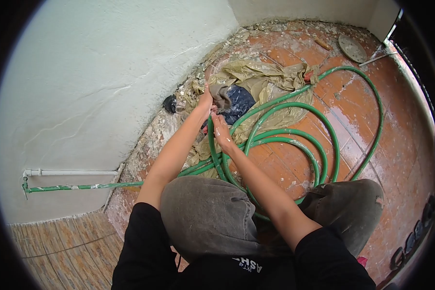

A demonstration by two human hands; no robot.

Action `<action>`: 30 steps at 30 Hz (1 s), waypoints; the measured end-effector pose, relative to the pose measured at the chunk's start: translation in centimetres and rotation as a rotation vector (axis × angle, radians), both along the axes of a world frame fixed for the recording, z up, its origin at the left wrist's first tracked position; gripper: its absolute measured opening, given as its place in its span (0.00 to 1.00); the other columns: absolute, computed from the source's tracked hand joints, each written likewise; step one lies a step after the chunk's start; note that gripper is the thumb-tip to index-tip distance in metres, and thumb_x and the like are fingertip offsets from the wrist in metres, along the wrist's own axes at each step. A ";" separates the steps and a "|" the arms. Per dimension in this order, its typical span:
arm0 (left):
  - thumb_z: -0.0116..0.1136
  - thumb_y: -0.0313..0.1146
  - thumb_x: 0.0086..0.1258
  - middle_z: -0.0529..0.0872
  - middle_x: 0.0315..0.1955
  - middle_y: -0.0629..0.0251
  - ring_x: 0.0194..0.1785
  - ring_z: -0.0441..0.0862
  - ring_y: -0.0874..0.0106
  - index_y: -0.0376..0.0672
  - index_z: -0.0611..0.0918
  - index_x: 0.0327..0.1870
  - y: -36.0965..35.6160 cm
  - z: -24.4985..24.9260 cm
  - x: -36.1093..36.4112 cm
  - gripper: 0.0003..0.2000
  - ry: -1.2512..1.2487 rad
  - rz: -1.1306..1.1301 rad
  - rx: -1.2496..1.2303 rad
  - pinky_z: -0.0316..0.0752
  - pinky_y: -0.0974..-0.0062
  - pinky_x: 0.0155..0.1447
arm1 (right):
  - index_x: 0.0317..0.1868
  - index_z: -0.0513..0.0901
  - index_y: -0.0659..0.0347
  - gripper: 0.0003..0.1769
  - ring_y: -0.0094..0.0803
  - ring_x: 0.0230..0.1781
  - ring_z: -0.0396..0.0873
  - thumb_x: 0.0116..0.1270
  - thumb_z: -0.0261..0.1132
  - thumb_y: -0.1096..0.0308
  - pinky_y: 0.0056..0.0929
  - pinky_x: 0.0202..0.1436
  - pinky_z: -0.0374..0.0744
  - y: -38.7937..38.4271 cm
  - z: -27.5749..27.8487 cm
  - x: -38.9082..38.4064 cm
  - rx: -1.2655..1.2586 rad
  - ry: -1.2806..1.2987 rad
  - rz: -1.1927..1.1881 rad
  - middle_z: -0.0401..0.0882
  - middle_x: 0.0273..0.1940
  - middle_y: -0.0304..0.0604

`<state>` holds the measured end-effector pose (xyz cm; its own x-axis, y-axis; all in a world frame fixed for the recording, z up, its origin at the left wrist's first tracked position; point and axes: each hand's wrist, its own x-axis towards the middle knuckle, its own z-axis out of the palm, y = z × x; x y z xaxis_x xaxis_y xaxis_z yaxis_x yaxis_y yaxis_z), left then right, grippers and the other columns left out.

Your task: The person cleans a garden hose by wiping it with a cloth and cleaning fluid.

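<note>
Out in front of my knees, my left hand (205, 100) is against a wet-looking grey-brown object (221, 95), its fingers seemingly closed on the near edge. I cannot make out what kind of object it is. Just below, my right hand (222, 131) has its fingers bent at the upper end of a green hose (211, 137); the hose's mouth is hidden between the hands. Behind the grey-brown object lies a dark blue plastic bag (239, 104). Under and around these spreads a crumpled yellowish plastic sheet (280, 79).
More hose loops across the orange tiled floor (353, 121) and runs left to a white wall pipe (72, 172). Rubble lines the pale wall (106, 72). A round lid (352, 49) lies at the back right; sandals (410, 241) stand at the right edge.
</note>
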<state>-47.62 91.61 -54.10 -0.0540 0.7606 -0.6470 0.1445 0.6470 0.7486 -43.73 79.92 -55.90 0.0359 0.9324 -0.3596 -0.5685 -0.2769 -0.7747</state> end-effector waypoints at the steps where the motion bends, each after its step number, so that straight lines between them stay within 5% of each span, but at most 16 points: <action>1: 0.38 0.58 0.64 0.61 0.10 0.71 0.10 0.53 0.79 0.43 0.67 0.26 0.1 0.1 -0.1 0.23 -0.084 -0.010 -0.077 0.54 0.81 0.15 | 0.36 0.64 0.60 0.22 0.27 0.24 0.74 0.67 0.41 0.47 0.26 0.33 0.73 -0.1 0.0 -0.1 0.040 -0.023 0.023 0.74 0.24 0.41; 4: 0.36 0.58 0.64 0.61 0.12 0.70 0.11 0.57 0.77 0.43 0.69 0.28 0.2 0.4 1.1 0.24 -0.207 -0.046 -0.194 0.64 0.79 0.17 | 0.42 0.66 0.61 0.23 0.29 0.29 0.75 0.66 0.40 0.47 0.28 0.36 0.71 0.7 -1.7 -1.2 0.163 -0.057 0.028 0.74 0.28 0.43; 6: 0.36 0.59 0.64 0.65 0.17 0.65 0.15 0.61 0.76 0.42 0.69 0.34 -0.4 0.3 2.5 0.24 -0.078 0.000 -0.134 0.75 0.72 0.25 | 0.47 0.65 0.61 0.30 0.30 0.37 0.72 0.64 0.39 0.41 0.31 0.41 0.69 1.1 -1.4 -1.5 -0.004 -0.007 -0.074 0.73 0.35 0.44; 11: 0.49 0.43 0.65 0.66 0.20 0.63 0.19 0.64 0.74 0.32 0.66 0.37 -0.9 -1.1 2.4 0.18 -0.209 -0.070 -0.165 0.78 0.61 0.44 | 0.54 0.61 0.59 0.41 0.30 0.36 0.67 0.57 0.37 0.30 0.32 0.41 0.67 0.3 1.3 0.5 -0.069 0.250 0.095 0.69 0.42 0.43; 14: 0.45 0.42 0.67 0.68 0.21 0.62 0.19 0.64 0.74 0.30 0.67 0.37 -1.3 -1.7 2.1 0.18 -0.459 -0.023 -0.202 0.78 0.60 0.45 | 0.58 0.57 0.57 0.47 0.29 0.32 0.65 0.51 0.38 0.25 0.31 0.36 0.67 0.8 0.6 1.4 -0.119 0.430 0.228 0.67 0.42 0.42; 16: 0.42 0.40 0.68 0.68 0.21 0.61 0.20 0.65 0.74 0.29 0.67 0.39 -1.9 -0.8 2.8 0.17 -0.353 -0.005 -0.168 0.77 0.58 0.46 | 0.58 0.57 0.55 0.47 0.29 0.32 0.65 0.50 0.40 0.25 0.28 0.33 0.67 0.7 0.9 2.1 -0.163 0.536 0.182 0.67 0.41 0.41; 23: 0.38 0.37 0.70 0.71 0.26 0.58 0.25 0.70 0.68 0.30 0.67 0.43 -2.0 -1.0 2.1 0.15 -0.381 -0.008 -0.215 0.78 0.55 0.45 | 0.52 0.64 0.54 0.27 0.30 0.34 0.68 0.64 0.44 0.42 0.33 0.36 0.69 1.5 -0.6 -0.3 -0.194 0.536 -0.014 0.68 0.43 0.40; 27: 0.40 0.37 0.69 0.73 0.32 0.54 0.30 0.72 0.65 0.30 0.67 0.43 -2.7 -2.0 2.6 0.15 -0.142 -0.046 -0.063 0.77 0.61 0.39 | 0.54 0.65 0.55 0.24 0.30 0.46 0.72 0.61 0.51 0.51 0.29 0.40 0.72 3.8 -1.0 0.4 -0.584 0.385 -0.159 0.73 0.47 0.40; 30: 0.41 0.37 0.69 0.74 0.33 0.54 0.31 0.73 0.65 0.30 0.67 0.43 -3.0 -1.7 2.9 0.15 0.002 -0.120 -0.030 0.75 0.63 0.37 | 0.58 0.62 0.58 0.28 0.34 0.41 0.75 0.60 0.55 0.53 0.29 0.37 0.74 4.8 -0.7 1.5 -0.646 0.474 -0.263 0.73 0.46 0.43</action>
